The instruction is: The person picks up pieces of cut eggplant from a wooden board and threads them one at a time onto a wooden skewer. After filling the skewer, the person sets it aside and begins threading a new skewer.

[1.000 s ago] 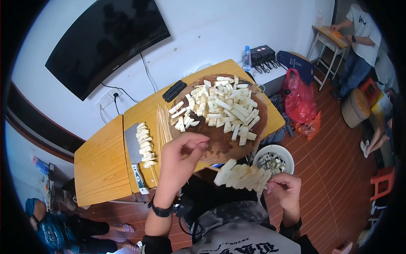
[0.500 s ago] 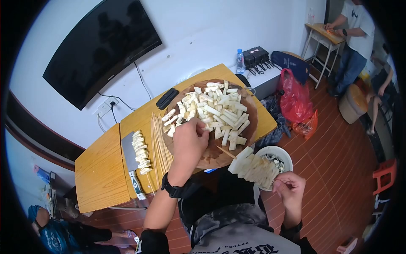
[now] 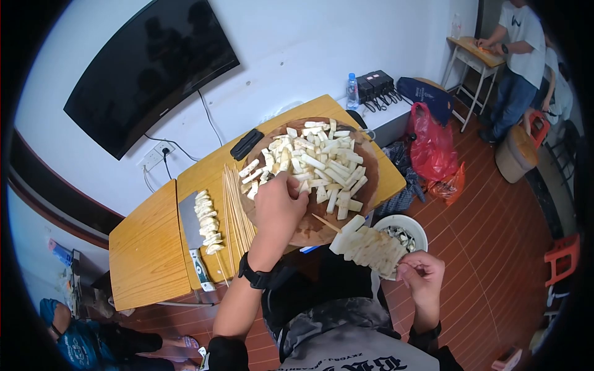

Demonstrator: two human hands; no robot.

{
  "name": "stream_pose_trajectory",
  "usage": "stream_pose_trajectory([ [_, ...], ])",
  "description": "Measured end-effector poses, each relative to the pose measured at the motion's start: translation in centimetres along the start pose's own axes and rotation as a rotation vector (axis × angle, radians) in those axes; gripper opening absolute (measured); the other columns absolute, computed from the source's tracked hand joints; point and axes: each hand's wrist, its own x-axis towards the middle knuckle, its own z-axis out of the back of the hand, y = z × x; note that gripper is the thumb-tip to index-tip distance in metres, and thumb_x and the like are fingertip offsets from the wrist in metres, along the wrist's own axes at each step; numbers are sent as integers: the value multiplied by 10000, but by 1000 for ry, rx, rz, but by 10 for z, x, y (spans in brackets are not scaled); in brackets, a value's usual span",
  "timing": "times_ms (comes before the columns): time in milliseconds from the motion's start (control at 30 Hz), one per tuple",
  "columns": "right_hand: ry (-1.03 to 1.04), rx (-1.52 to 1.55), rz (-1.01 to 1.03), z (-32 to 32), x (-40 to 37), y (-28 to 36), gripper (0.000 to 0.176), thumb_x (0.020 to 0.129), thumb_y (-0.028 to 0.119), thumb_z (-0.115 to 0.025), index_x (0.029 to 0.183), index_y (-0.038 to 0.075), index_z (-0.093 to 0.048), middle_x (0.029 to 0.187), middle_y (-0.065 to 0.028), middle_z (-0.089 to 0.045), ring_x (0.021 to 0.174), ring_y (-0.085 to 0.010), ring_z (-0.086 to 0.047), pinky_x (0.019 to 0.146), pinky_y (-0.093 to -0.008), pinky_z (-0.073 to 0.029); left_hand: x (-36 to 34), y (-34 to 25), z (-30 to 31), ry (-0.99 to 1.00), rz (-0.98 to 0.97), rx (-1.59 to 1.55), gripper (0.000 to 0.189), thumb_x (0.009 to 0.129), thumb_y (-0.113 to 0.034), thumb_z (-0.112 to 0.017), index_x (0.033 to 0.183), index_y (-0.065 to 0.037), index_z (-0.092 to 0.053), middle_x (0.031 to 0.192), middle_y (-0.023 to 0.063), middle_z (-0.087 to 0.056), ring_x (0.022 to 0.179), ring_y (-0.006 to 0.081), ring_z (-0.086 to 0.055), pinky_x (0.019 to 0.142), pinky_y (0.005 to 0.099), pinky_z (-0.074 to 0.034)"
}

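My left hand reaches over the round wooden board, its fingers pinched on a pale vegetable stick at the near edge of a pile of cut vegetable sticks. The fingertips are partly hidden by the hand itself. Lower right, my right hand grips the end of a skewer threaded with several pale vegetable pieces. The skewer's bare point sticks out toward the board. That loaded skewer is held in the air, partly in front of a white bucket containing scraps.
On the wooden table lie a cleaver, a finished-looking loaded skewer, a bundle of bare skewers and a black case. Red bags sit on the floor. Another person works at a small table.
The loaded skewer in my right hand has shifted slightly left, its point nearer the board. My left hand stays almost in place at the pile.
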Motion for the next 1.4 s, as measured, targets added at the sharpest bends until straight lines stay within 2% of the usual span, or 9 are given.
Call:
stream_pose_trajectory([
  [167,-13,10,12,0,0,-2,28,910,-75,-675,929,-54,-670,763,-76,-671,665,-113,-632,615,-227,-464,-5,6,14,59,22,8,198,780,-115,-820,868,8,-692,744,115,-708,683,227,-704,665,336,-561],
  [467,1,13,-6,-4,2,-2,36,915,-78,-664,942,-54,-670,777,-68,-673,673,-111,-632,620,-226,-466,-9,5,10,33,-57,131,192,771,-92,-829,854,9,-688,721,116,-689,651,253,-676,647,363,-540],
  [567,-8,7,13,-2,1,-1,32,918,-72,-667,940,-50,-669,780,-68,-675,673,-110,-632,619,-224,-464,-10,5,14,60,19,-3,183,762,-69,-828,851,7,-687,718,106,-677,650,242,-667,651,354,-538],
  [867,5,15,-32,-5,2,-5,36,918,-62,-675,948,-42,-670,764,-62,-675,663,-103,-628,603,-217,-447,-22,11,32,49,-41,-43,168,786,-25,-791,907,-1,-677,769,85,-685,672,166,-657,648,319,-532],
  [967,15,1,-36,-7,4,-4,30,918,-63,-674,938,-42,-672,754,-58,-673,653,-103,-626,604,-217,-449,-32,9,38,50,94,-207,121,829,28,-745,919,-5,-670,826,70,-717,724,122,-672,641,286,-536],
  [1067,51,-54,-46,-8,5,-1,22,916,-65,-674,925,-45,-675,746,-57,-674,647,-103,-628,609,-220,-456,-43,29,39,113,134,-695,137,872,43,-737,980,2,-664,937,95,-749,811,122,-706,645,261,-541],
  [1167,90,-93,-37,-11,6,-3,21,912,-69,-675,915,-49,-679,738,-60,-677,648,-103,-634,613,-224,-464,-55,17,63,189,195,-932,259,902,83,-702,1150,12,-670,991,91,-756,857,105,-701,689,243,-562],
  [1267,116,-115,-25,-15,8,-5,22,907,-72,-676,910,-51,-681,726,-64,-679,646,-103,-638,612,-228,-468,-68,27,68,186,254,-937,425,876,104,-706,1288,22,-641,1068,150,-751,852,125,-710,664,232,-557],
  [1400,130,-145,-44,-22,10,-7,24,904,-74,-677,900,-52,-683,709,-66,-680,632,-102,-639,606,-232,-473,-80,25,76,106,325,-1076,374,937,76,-629,1310,37,-629,1095,194,-738,881,194,-733,723,270,-602],
])
